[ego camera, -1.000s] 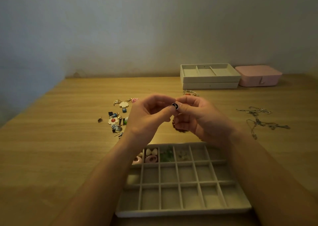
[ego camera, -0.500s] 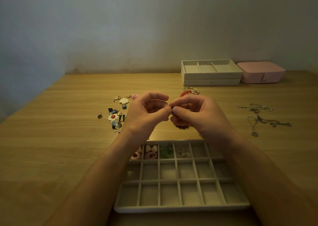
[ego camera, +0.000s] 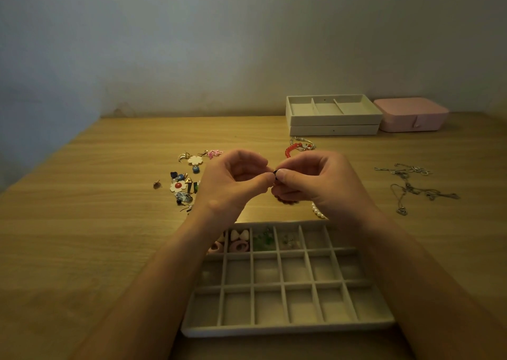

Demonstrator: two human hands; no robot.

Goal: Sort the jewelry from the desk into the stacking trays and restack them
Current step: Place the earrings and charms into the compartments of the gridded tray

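Your left hand (ego camera: 233, 184) and right hand (ego camera: 315, 184) meet above the wooden desk (ego camera: 82, 222), fingertips of both pinching one small dark round earring (ego camera: 275, 173) just beyond the cream gridded jewelry tray (ego camera: 288, 329).

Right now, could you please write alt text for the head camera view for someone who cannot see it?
A left hand and right hand pinch a small dark piece together over a wooden desk, near a gridded tray. Loose earrings lie left, silver chains right, with stacked trays and a pink box at the back.
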